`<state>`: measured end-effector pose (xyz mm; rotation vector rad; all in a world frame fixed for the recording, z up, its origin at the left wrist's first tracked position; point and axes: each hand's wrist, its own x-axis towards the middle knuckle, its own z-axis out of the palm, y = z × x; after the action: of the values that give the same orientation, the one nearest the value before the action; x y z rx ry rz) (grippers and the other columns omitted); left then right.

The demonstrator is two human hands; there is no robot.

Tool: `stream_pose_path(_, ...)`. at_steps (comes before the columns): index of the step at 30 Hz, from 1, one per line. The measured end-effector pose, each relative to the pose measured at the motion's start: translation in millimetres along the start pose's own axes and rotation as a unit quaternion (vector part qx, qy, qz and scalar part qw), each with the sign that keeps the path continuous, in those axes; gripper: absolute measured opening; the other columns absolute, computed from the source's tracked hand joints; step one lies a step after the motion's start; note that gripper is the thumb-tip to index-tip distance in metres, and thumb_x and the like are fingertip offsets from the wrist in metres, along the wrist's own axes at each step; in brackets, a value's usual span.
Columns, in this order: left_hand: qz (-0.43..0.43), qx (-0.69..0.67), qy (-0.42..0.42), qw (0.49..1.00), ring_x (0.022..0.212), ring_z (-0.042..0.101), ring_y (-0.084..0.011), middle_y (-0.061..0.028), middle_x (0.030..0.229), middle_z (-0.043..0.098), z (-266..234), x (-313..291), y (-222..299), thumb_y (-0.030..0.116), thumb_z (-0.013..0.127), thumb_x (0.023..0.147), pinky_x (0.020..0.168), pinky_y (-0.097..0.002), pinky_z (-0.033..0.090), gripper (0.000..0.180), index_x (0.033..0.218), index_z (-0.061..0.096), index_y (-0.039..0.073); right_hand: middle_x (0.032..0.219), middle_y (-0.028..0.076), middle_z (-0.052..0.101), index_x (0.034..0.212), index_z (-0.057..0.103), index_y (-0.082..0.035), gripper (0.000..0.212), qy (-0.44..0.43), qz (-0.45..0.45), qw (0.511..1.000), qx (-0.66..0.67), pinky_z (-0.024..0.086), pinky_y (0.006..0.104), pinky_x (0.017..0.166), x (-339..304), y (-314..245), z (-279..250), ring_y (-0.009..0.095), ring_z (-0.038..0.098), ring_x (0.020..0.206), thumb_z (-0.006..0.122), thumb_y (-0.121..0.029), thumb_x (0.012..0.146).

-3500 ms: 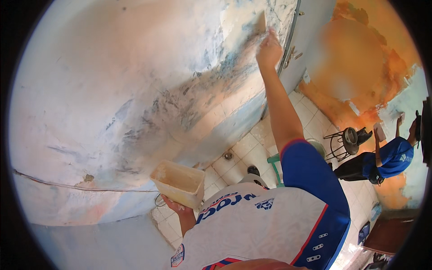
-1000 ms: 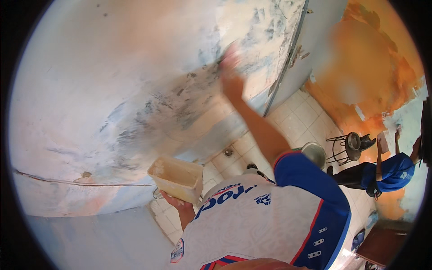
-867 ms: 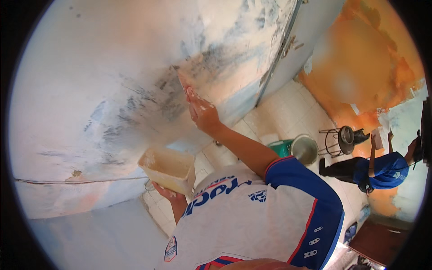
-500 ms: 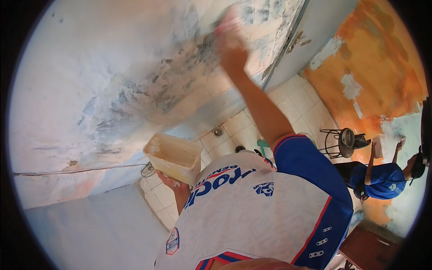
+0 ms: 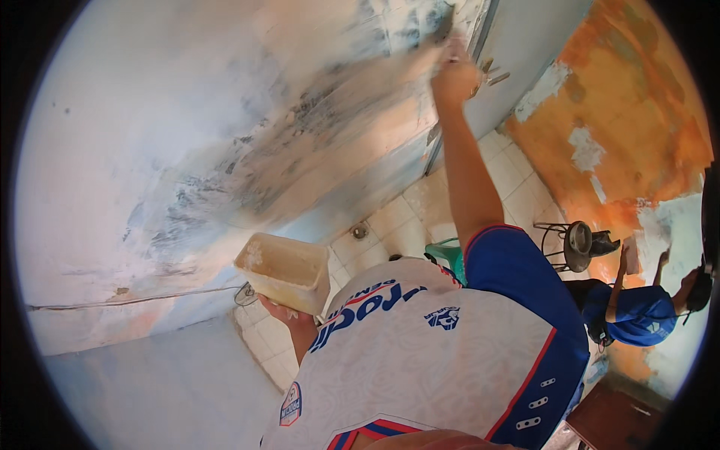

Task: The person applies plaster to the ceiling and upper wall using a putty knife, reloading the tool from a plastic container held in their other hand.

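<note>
Under the cream rectangular plastic tub [image 5: 304, 291], my left hand [image 5: 287, 309] is closed about its base, with pale smears on the fingers. The tub is tilted, its mouth towards the wall, and residue coats its inside. My right arm reaches far up to the wall [image 5: 225, 82]. There my right hand [image 5: 457, 81] is closed round a flat spreading tool [image 5: 448, 28], blurred and pressed near the wall's right edge; its exact shape cannot be made out. Dark grey and pale patches streak the wall surface.
A grey door with a handle [image 5: 496, 76] adjoins the wall on the right. Beyond stand a metal-legged stool [image 5: 576, 247] and a green plastic seat [image 5: 448, 255]. A co-worker in a blue shirt [image 5: 641, 313] works at the orange wall [image 5: 622, 112]. A cable [image 5: 135, 301] runs along the left wall.
My right hand has swept to the right along the wall, towards the door edge. The tub in my left hand has shifted slightly left and down.
</note>
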<state>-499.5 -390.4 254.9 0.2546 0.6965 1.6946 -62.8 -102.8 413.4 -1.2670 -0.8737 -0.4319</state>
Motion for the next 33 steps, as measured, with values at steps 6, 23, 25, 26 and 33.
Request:
stream_pose_path(6,0.044,0.074,0.002,0.996,0.134,0.046,-0.0287,-0.0066,0.148,0.045,15,-5,-32,0.058,0.040,0.100,0.109,-0.0484,0.043,0.063,0.147,0.040,0.016,0.111,0.013,0.067,0.135,0.058,-0.005,0.047,-0.266,-0.207,0.936,0.095,0.057,0.0316,0.067,-187,-124,-7,0.022,0.067,0.091,0.065,-0.010,0.088)
stream_pose_path(23,0.012,0.095,0.064,0.993,0.140,0.039,-0.0289,-0.0080,0.155,0.037,47,-32,-56,0.063,0.031,0.101,0.115,-0.0473,0.036,0.069,0.153,0.032,0.017,0.146,0.018,0.051,0.138,0.056,-0.003,0.053,-0.155,-0.246,0.956,0.028,0.053,0.0437,0.098,-145,-92,37,0.036,0.052,0.133,0.065,-0.007,0.086)
stream_pose_path(25,0.015,0.157,0.026,0.987,0.140,0.039,-0.0292,-0.0082,0.155,0.037,37,-26,-54,0.062,0.032,0.101,0.115,-0.0479,0.036,0.069,0.153,0.032,0.016,0.140,0.014,0.058,0.136,0.059,-0.006,0.049,-0.229,-0.255,0.939,0.002,0.053,0.0403,0.099,-170,-118,13,0.028,0.060,0.125,0.066,-0.014,0.089)
stream_pose_path(26,0.018,0.174,0.009,0.984,0.140,0.039,-0.0293,-0.0083,0.154,0.038,30,-24,-52,0.062,0.032,0.101,0.115,-0.0480,0.036,0.069,0.153,0.033,0.016,0.138,0.015,0.060,0.136,0.060,-0.006,0.047,-0.267,-0.224,0.935,0.070,0.054,0.0401,0.097,-175,-123,-5,0.028,0.063,0.120,0.065,-0.015,0.089)
stream_pose_path(33,-0.026,-0.010,0.018,0.999,0.135,0.044,-0.0289,-0.0078,0.150,0.043,-1,-8,-36,0.059,0.034,0.101,0.112,-0.0476,0.040,0.065,0.149,0.038,0.015,0.088,0.012,0.072,0.098,0.071,0.004,0.017,-0.084,-0.055,0.991,0.087,0.054,0.0328,0.060,-58,-88,-50,0.024,0.068,0.067,0.066,-0.011,0.092)
